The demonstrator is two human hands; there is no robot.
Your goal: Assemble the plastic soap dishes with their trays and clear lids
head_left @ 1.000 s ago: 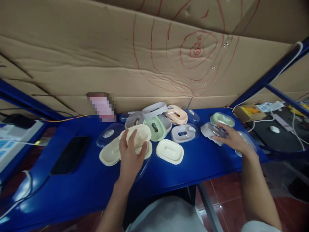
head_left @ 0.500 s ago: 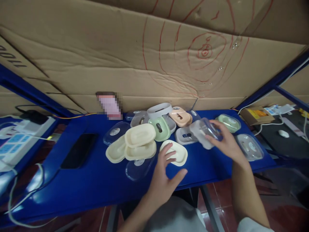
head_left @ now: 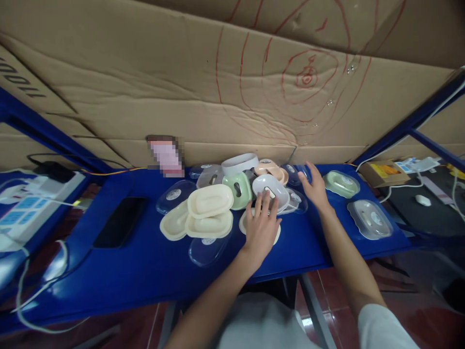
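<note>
My left hand [head_left: 262,228] lies with spread fingers on the near side of a grey oval soap dish [head_left: 259,183], which rests tilted on the pile. My right hand [head_left: 317,189] is at the pile's back right, thumb and fingers apart, beside a clear plastic lid [head_left: 291,175]; whether it touches the lid I cannot tell. Under my left hand a cream dish [head_left: 244,225] is partly hidden. Left of the grey dish are a green dish [head_left: 238,199] and several stacked cream dishes [head_left: 210,199]. An orange dish [head_left: 264,166] sits behind.
Lidded green [head_left: 341,184] and grey [head_left: 372,220] dishes stand at the right. Clear lids [head_left: 175,196] lie around the pile. A black phone [head_left: 119,223] and a power strip [head_left: 32,218] are at the left. Cardboard [head_left: 163,77] walls the back of the blue table [head_left: 138,286].
The grey dish that was in my right hand now lies on the pile under my left fingers. My right hand has moved back and left; my left hand has moved forward.
</note>
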